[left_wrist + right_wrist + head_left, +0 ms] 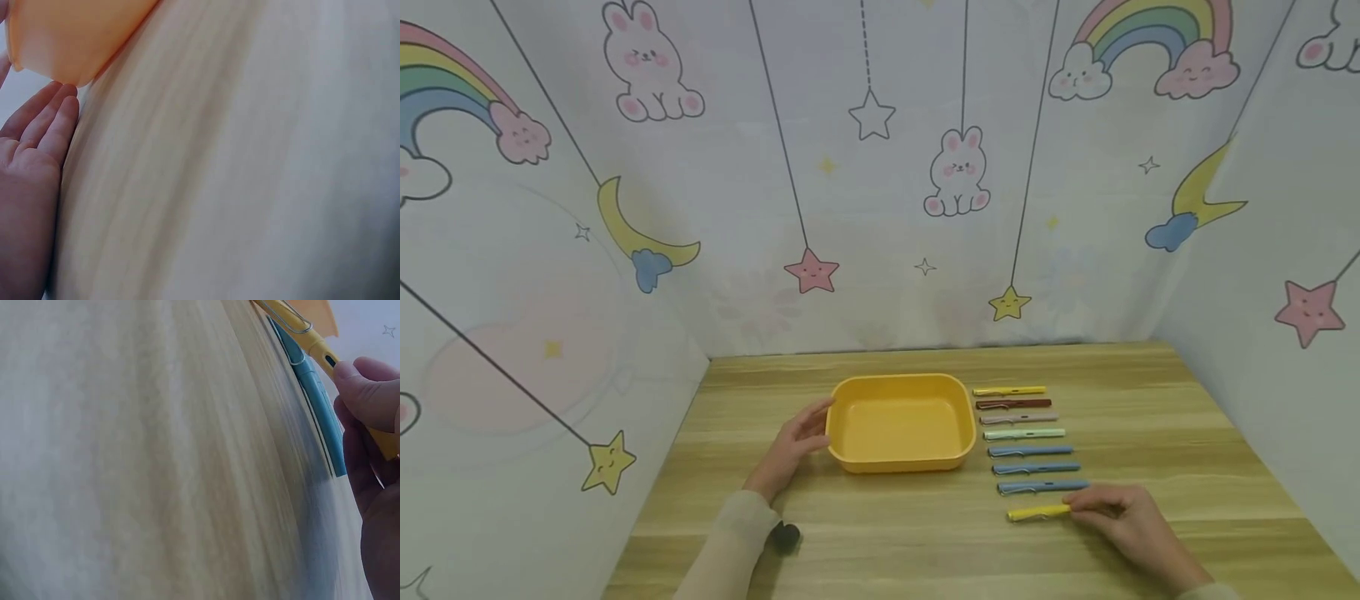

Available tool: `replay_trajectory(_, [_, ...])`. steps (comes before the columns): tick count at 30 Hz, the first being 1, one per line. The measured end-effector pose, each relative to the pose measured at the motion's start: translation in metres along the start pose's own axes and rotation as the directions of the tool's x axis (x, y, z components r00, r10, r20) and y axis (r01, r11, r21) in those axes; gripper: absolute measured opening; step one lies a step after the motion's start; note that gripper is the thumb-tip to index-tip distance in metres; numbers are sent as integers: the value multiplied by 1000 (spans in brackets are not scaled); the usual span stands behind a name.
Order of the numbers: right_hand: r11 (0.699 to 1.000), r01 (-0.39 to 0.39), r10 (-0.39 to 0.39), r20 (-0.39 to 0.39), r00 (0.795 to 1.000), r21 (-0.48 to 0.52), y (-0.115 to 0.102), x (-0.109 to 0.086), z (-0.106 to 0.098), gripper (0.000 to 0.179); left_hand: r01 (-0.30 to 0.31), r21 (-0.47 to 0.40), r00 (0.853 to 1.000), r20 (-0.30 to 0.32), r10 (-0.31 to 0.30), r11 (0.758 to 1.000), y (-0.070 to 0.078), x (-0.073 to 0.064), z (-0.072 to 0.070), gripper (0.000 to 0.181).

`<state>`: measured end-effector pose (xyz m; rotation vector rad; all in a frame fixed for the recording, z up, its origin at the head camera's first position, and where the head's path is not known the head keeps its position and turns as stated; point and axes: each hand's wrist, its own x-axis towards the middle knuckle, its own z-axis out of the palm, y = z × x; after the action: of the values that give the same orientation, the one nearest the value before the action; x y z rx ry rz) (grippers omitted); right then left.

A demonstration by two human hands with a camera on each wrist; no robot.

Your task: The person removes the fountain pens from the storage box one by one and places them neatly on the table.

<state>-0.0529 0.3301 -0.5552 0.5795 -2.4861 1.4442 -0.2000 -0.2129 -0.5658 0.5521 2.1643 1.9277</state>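
My right hand [1126,518] pinches the rear end of a yellow pen [1036,513] between thumb and fingers. In the right wrist view, the held pen [322,353] shows a wire clip and slants up to the left. A blue pen [1042,487] lies just beyond it on the table. At the left end of a yellow plastic basin [901,429], my left hand [793,448] rests its fingers against the outer wall. These fingers [59,128] look straight in the left wrist view, where the basin's side [69,44] is partly cut off.
Beyond the blue pen, more pens lie in a column to the right of the basin: blue ones, a mint green pen [1024,434], a pinkish pen [1018,418], a dark red pen [1013,404] and another yellow pen [1009,391]. Printed curtains [880,208] border the wooden table [880,542].
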Motion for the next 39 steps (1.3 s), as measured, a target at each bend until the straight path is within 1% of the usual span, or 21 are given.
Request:
replay_trajectory(3, [997,52,-53,-12,999,-59,0,1,0,34,-4,0,1000,3,4,1000,0,0,0,66])
replay_trajectory(5, [990,95,-98,-17,995,-105,1,1,0,39,0,-8,1000,0,0,1000,1,0,0,65])
replay_trajectory(8, [978,151,-156,-20,988,-144,3,2,1,43,8,-9,1000,-2,-8,1000,1,1,-1,64])
replay_trajectory(12, [965,190,-199,-30,980,-180,6,2,5,44,15,-9,1000,-4,-15,1000,-1,1,-2,64])
replay_trajectory(18, [949,203,-217,-30,976,-243,3,5,8,46,9,-14,1000,0,-9,1000,-2,3,-2,64])
replay_trajectory(21, [946,202,-216,-28,976,-254,0,6,9,46,-2,-11,1000,3,2,1000,-3,3,-2,65])
replay_trajectory(29, [944,189,-209,-49,977,-272,-2,7,13,45,-1,-11,1000,4,1,1000,-2,2,-1,65])
replay_trajectory(36, [943,183,-209,-66,976,-279,-1,7,15,45,26,-26,1000,4,-26,999,-1,1,-1,64])
replay_trajectory(39, [942,179,-206,-67,976,-284,-1,7,16,46,28,-24,1000,7,-28,999,0,1,-1,64])
